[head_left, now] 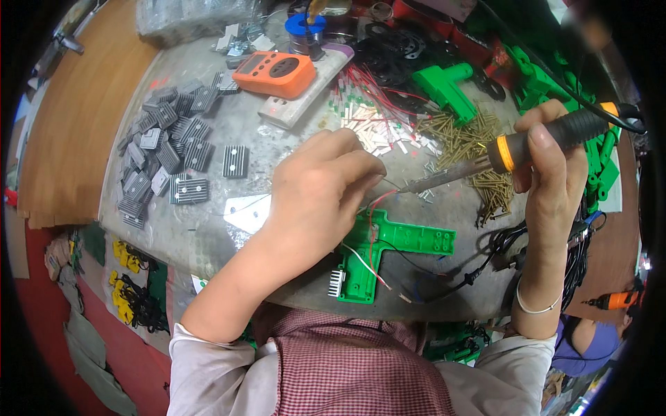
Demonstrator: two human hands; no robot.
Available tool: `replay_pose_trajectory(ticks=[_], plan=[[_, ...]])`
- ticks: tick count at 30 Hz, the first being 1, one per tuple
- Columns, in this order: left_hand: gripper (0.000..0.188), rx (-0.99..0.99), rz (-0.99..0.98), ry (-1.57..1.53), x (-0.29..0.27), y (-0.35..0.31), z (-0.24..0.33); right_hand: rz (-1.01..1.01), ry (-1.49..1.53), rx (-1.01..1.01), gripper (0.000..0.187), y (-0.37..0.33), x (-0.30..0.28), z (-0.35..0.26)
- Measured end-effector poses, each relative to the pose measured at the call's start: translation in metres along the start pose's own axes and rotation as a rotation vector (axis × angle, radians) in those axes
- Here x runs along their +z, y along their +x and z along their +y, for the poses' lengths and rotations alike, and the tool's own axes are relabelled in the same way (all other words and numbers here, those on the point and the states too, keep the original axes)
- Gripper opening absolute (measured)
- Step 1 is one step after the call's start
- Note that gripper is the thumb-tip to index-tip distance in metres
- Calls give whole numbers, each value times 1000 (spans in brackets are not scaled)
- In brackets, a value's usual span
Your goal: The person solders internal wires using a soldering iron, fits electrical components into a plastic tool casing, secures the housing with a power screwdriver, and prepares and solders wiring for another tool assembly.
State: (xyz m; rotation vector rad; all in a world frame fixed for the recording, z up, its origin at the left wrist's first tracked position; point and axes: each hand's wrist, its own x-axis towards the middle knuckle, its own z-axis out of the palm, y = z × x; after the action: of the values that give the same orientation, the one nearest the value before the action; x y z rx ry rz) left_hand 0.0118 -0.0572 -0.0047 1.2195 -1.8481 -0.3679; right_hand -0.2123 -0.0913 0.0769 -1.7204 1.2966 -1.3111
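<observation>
My right hand (551,156) grips a soldering iron (503,152) with a black and yellow handle, its tip pointing left. That tip meets the end of a red wire (377,201) beside my left fingers. My left hand (320,184) is closed in a pinch on a thin wire, partly hidden by the fingers. Beneath both hands lies an open green plastic housing half (409,239), shaped like a pistol grip. Loose white and black leads cross it, and a small finned metal heat sink (336,283) sits at its lower left edge.
Grey heat sinks (166,139) are heaped at left. An orange multimeter (276,73) rests on a white power strip (277,111) near a blue solder spool (305,26). Brass screws (494,191), white-sleeved parts (374,128) and green housings (447,87) lie beyond; a black cable (479,270) runs right.
</observation>
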Motion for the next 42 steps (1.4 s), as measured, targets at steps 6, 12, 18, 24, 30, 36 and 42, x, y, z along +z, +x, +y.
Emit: replay_pose_trajectory(ticks=[6,12,18,24,30,36,42], plan=[[12,11,-10,23,2,2,-5,-23,-11,-11,27,4,-1,5],[13,-27,-31,39,2,1,-5,-60,23,-2,26,4,1,3],[13,-15,-21,41,4,1,-5,-89,39,0,27,4,0,5],[14,-11,-35,37,3,2,-3,-72,-51,30,39,6,-1,8],[15,14,8,26,4,2,-4,-84,-44,26,40,5,-1,8],[15,14,13,58,-1,-2,-1,-69,77,9,25,3,-5,7],[28,33,-14,37,-30,-11,24,155,-40,-31,36,-6,-35,-4]])
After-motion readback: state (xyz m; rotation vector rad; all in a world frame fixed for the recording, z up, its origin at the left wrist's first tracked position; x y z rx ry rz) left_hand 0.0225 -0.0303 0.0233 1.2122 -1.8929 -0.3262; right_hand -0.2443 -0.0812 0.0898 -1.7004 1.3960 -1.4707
